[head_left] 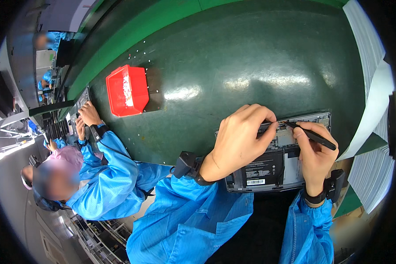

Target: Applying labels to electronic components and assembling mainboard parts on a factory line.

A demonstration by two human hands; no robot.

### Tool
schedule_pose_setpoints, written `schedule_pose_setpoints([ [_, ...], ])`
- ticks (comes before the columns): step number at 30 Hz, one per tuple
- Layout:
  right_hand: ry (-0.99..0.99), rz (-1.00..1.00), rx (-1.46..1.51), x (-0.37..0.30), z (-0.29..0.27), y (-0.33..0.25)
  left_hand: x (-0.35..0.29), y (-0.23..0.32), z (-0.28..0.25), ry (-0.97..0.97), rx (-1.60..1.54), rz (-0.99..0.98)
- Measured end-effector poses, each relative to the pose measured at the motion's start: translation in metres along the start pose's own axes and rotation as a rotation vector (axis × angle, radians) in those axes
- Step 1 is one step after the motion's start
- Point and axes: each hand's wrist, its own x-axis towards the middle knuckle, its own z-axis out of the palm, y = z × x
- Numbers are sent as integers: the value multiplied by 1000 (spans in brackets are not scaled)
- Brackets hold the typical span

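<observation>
An opened laptop chassis (pixel 293 165) lies at the table's front edge, its circuit board and metal parts showing along the far side. The black battery (pixel 263 171) with a white label fills part of its near half. My right hand (pixel 316 156) grips black tweezers (pixel 314 135), whose tips point left onto the board near the far edge. Over the left part of the chassis is my left hand (pixel 244 136), thumb and forefinger closed in a pinch close to the tweezer tips. Whatever lies between those fingers is too small to make out. My left hand and wrist cover part of the chassis.
A red plastic bin (pixel 138 90) holding small white pieces stands on the green table (pixel 233 53) at the left, with white bits scattered around it. Stacks of white sheets (pixel 368 185) line the right side. A co-worker in a blue sleeve (pixel 105 176) works at the left.
</observation>
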Motion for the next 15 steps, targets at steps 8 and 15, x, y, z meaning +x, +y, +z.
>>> schedule_pose_setpoints([
  [8,2,-88,-47,0,0,-6,-13,-4,0,59,427,534],
  [15,-20,-152,0,-5,-5,-2,-20,-11,2,9,560,597],
])
